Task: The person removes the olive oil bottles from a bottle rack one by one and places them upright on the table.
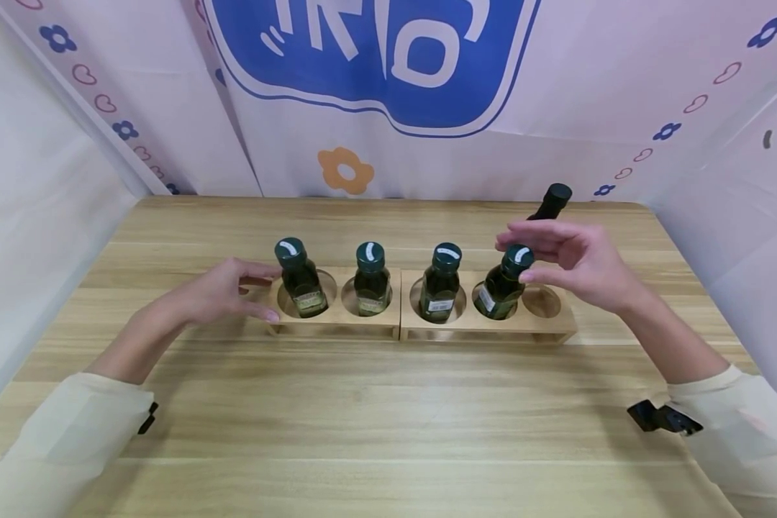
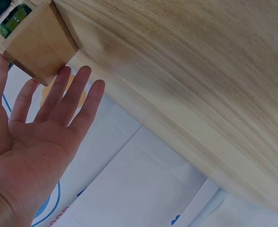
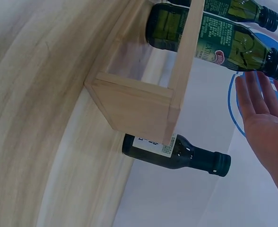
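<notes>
Small dark-green glass bottles with green caps stand in round holes of a light wooden rack (image 1: 337,332). At the rack's left end is my left hand (image 1: 216,291), its fingers extended around the end panel (image 2: 44,45), close to the leftmost bottle (image 1: 306,284). My right hand (image 1: 583,262) is around the cap of the rightmost racked bottle (image 1: 500,288); its fingers lie fairly straight behind the cap and its thumb is in front. That bottle leans slightly. In the right wrist view, the fingers (image 3: 257,97) reach alongside the bottle's cap (image 3: 275,65).
A dark, slim-necked bottle (image 1: 550,203) stands behind the rack on the right, partly hidden by my right hand. Two more bottles (image 1: 372,284) stand mid-rack. The right-end hole (image 1: 542,302) holds no bottle. A printed cloth (image 1: 285,158) hangs behind the wooden table (image 1: 362,417).
</notes>
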The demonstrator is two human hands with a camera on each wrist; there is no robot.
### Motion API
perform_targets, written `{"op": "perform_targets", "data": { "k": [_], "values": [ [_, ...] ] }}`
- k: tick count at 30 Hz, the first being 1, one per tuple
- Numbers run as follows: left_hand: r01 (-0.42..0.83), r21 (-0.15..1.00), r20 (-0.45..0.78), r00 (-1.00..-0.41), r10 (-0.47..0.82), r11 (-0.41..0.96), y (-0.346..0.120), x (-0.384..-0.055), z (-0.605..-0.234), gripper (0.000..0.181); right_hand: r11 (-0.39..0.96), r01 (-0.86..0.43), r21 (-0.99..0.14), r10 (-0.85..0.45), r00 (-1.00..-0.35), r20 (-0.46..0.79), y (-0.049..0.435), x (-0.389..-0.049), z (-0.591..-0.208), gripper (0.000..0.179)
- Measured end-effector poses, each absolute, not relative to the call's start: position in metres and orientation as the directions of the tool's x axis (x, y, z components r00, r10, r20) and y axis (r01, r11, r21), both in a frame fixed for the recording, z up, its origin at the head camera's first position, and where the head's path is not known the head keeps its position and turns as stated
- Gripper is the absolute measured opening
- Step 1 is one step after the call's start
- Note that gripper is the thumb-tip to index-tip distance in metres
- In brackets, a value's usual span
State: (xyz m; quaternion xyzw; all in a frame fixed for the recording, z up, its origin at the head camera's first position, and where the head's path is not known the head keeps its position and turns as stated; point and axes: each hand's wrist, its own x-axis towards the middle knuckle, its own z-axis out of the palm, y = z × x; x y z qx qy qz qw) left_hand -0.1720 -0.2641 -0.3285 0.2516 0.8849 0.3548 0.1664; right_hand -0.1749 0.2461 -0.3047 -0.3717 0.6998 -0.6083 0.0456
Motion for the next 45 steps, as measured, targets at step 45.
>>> {"op": "perform_targets", "data": {
  "k": [45],
  "values": [
    [0.299,0.707,-0.141,-0.828,0.543,0.64,-0.264,-0.171,-0.328,0.072,0.133,-0.464,-0.876,-0.52,-0.785,0.337,0.238,-0.171,-0.33,0.049]
  ]
}}
